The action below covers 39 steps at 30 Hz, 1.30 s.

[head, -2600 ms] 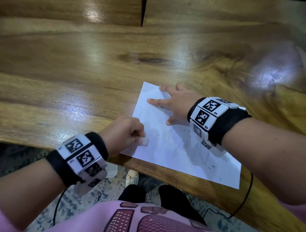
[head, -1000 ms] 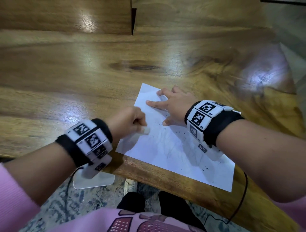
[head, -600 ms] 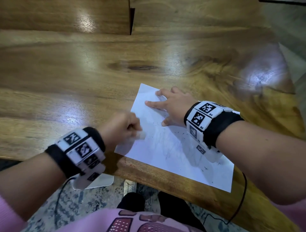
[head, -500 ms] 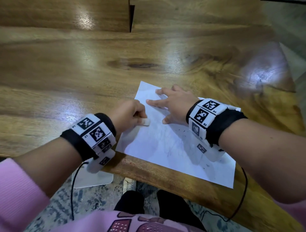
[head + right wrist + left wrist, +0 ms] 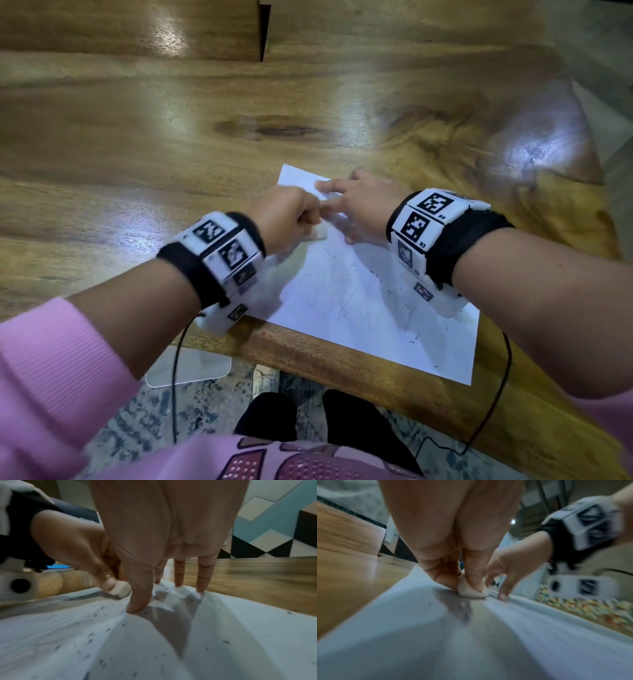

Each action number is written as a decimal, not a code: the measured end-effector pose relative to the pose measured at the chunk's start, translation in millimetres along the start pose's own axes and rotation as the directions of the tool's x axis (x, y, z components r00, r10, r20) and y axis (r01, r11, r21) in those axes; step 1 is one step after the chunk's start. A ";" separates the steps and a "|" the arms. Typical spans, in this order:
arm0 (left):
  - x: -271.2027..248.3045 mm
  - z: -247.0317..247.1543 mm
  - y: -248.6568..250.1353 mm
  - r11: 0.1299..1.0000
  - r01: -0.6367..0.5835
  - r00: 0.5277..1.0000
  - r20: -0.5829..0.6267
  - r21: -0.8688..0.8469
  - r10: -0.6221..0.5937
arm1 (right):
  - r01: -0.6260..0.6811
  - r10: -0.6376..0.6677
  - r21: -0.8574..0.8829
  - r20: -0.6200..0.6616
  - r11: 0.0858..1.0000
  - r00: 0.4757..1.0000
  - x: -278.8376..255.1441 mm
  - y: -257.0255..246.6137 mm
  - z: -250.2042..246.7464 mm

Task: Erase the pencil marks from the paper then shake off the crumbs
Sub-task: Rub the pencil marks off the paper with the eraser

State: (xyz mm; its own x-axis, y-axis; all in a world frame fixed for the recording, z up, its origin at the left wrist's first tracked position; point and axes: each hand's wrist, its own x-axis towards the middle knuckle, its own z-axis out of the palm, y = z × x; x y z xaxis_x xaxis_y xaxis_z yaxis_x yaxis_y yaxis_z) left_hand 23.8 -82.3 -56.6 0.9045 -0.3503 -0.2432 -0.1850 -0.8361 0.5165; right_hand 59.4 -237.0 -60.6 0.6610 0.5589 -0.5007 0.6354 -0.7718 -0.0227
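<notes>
A white sheet of paper (image 5: 370,308) lies askew at the near edge of the wooden table (image 5: 171,137), with faint pencil marks and dark eraser crumbs (image 5: 89,637) scattered on it. My left hand (image 5: 291,219) pinches a small white eraser (image 5: 318,234) and presses it on the paper's upper left part; the eraser (image 5: 471,589) shows between thumb and finger in the left wrist view. My right hand (image 5: 359,205) lies flat with spread straight fingers (image 5: 202,577) pressing the paper's far end down. The eraser (image 5: 121,588) sits right beside my right thumb.
The paper's near corner (image 5: 469,380) reaches the table's front edge. A white stand base (image 5: 188,370) and patterned floor lie below the table. Black cables hang from both wrist bands. A second table section (image 5: 130,31) stands behind.
My left hand has rubbed the eraser back and forth and now sits farther up the sheet, close against my right hand. My right hand has stayed pressed on the paper.
</notes>
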 end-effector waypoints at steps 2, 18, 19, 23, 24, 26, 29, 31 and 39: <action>-27.7 9.2 -9.9 0.999 -0.035 0.999 0.025 0.002 0.035 | -0.006 0.006 0.007 0.036 1.000 0.999 -0.8 1.1 -1.6; -57.8 19.1 -11.3 0.991 -0.131 0.975 0.177 -0.008 0.131 | 0.020 -0.020 0.035 -0.002 0.999 1.000 -5.1 -0.2 -8.3; -52.1 17.7 -10.6 0.992 -0.126 0.977 0.170 -0.012 0.127 | 0.027 -0.026 0.031 -0.008 0.999 1.000 -5.5 0.1 -8.3; -11.0 9.1 -5.2 1.000 -0.028 0.999 0.022 0.003 0.028 | -0.005 0.011 0.141 -0.038 0.990 0.999 -5.0 1.8 -2.9; -10.2 10.0 -6.2 1.000 -0.014 1.000 0.016 -0.004 0.014 | -0.006 0.013 0.164 -0.044 0.986 0.999 -4.3 1.4 -0.8; -31.2 14.1 -9.7 0.998 -0.062 0.998 0.024 -0.025 0.063 | -0.004 0.009 0.141 -0.030 0.990 1.000 -2.7 1.7 0.8; -72.4 23.8 -14.0 0.991 -0.105 0.985 0.126 -0.080 0.115 | 0.011 -0.007 0.098 -0.037 0.995 0.999 -1.1 3.5 0.8; -68.8 22.9 -14.5 0.992 -0.093 0.986 0.129 -0.083 0.103 | 0.011 -0.007 0.093 -0.043 0.996 0.999 -0.7 4.5 3.0; -32.0 8.8 -17.2 0.999 0.001 1.000 0.008 -0.052 0.000 | -0.003 0.011 0.126 -0.066 0.992 0.998 -0.1 7.1 6.6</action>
State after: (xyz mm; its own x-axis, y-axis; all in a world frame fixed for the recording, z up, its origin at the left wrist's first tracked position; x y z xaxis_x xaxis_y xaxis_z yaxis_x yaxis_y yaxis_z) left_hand -5.4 -60.5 -64.9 0.9015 -0.3535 -0.2497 -0.1641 -0.8130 0.5586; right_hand 61.2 -244.6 -66.5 0.6931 0.5689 -0.4427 0.5781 -0.8055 -0.1303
